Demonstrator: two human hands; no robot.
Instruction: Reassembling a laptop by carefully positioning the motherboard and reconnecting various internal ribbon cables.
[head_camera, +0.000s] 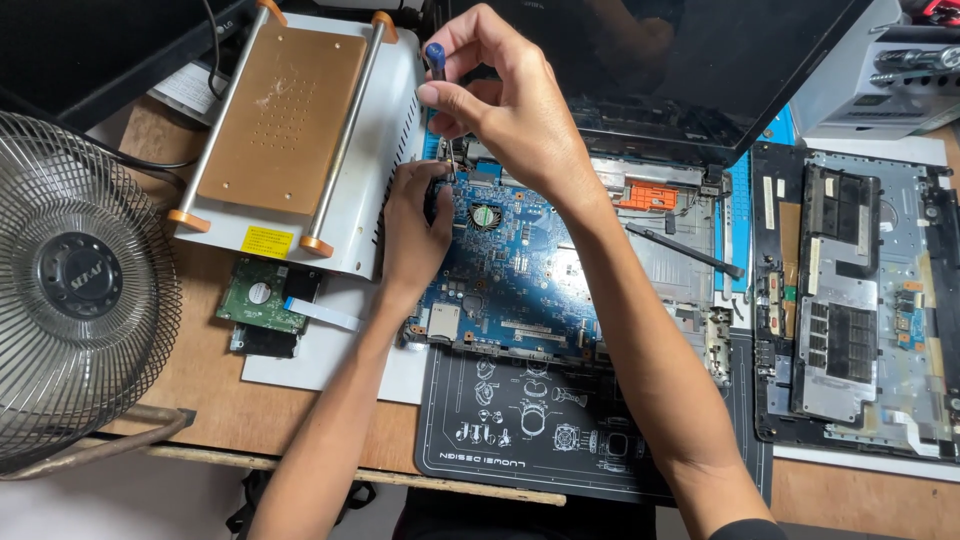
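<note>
— What lies nearest the camera?

— A black work mat (520, 430) with white line drawings, at the near table edge. On it sits the opened laptop, its blue circuit board (520, 270) bare.

— And the hands?

— The left hand (415, 225) rests on the board's left edge, fingers curled down against it; whether it pinches anything there I cannot tell, the fingertips are hidden. Just above, the right hand (505, 95) is closed round a small screwdriver (437, 62) with a blue cap, thumb and fingers pinching the handle, the shaft pointing down at the board's upper left corner.

— What is around them?

— Left of the board, a small green hard drive (262, 305) on white paper. Beyond that, a white heating plate (285, 120) with a copper-coloured top. A wire-guarded fan (75, 290) stands at far left. To the right lies the laptop's bottom cover (860, 300), inner side up. Farthest back, the dark laptop screen (680, 60) leans open.
</note>
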